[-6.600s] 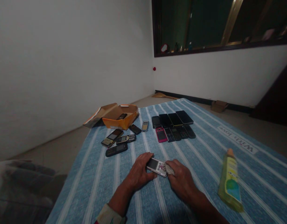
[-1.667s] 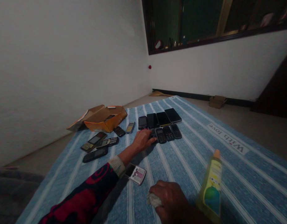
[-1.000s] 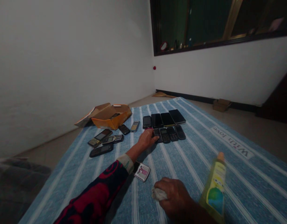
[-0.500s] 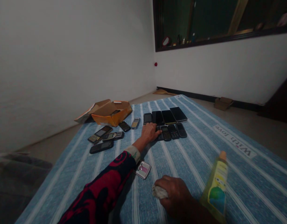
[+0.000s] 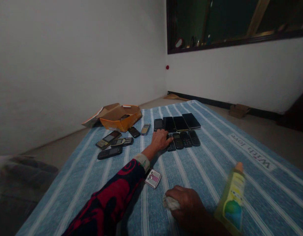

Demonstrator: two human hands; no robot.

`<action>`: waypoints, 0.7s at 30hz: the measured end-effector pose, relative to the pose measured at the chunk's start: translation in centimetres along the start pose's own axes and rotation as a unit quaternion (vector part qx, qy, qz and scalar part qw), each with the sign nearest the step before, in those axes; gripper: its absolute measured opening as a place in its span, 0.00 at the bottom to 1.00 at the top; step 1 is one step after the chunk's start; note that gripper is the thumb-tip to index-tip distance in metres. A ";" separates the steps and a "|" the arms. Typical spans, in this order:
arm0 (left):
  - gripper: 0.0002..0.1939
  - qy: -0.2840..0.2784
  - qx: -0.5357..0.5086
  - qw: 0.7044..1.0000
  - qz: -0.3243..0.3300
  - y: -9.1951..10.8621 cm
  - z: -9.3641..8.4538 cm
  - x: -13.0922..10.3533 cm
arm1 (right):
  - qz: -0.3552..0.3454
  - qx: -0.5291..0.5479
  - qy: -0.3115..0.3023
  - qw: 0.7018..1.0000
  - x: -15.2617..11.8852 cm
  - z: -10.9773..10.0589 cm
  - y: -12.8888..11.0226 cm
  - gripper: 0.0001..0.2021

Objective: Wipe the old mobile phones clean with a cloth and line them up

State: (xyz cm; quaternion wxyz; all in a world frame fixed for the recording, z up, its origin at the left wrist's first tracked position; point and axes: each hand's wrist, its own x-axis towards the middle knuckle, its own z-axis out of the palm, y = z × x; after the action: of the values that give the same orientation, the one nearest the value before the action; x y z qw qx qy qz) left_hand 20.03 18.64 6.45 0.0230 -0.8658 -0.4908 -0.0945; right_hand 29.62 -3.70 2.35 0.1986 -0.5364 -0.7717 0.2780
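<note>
At the left end of the front row of phones, my left hand [image 5: 160,140] has its fingers and thumb closed about a black keypad phone [image 5: 171,146], which lies on the cloth and is partly covered by the hand. Beside it lie several dark keypad phones, including one [image 5: 178,141] and the row's last [image 5: 194,138]. My right hand [image 5: 185,203], low and near me, is closed around a crumpled whitish cloth [image 5: 172,203]. A small silver-edged item with a pink pattern [image 5: 153,178] lies next to my left sleeve.
Behind are dark-screened phones [image 5: 181,123]. An open orange cardboard box [image 5: 121,123] stands at the back left, with loose phones [image 5: 109,139] before it. A yellow-green bottle [image 5: 232,196] is at my right on the striped blue tablecloth [image 5: 205,177].
The view has shifted slightly, so everything sits a little further right. Both hands keep nearly the same places and holds.
</note>
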 end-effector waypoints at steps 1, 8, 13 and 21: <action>0.19 0.004 -0.006 1.000 -0.004 -0.2 0.0 -0.2 | 0.001 0.001 0.005 1.000 0.0 0.1 0.1 0.14; 0.16 0.024 -0.048 0.997 -0.049 -3.2 -0.2 -2.5 | -0.014 0.027 0.025 0.999 -0.1 0.4 0.6 0.14; 0.17 0.001 -0.082 0.995 -0.059 -5.0 -0.7 -3.5 | -0.006 0.058 0.035 0.998 -0.2 0.3 0.5 0.13; 0.15 -0.013 -0.132 0.987 -0.096 -4.9 -0.2 -1.2 | 0.031 0.064 0.035 0.997 0.0 0.2 0.4 0.12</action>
State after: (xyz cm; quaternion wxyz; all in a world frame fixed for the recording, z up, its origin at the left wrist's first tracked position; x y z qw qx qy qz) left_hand 15.23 20.15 6.17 -0.1068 -0.8112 -0.5552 -0.1494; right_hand 29.74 -3.62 1.97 0.2506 -0.5554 -0.7282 0.3137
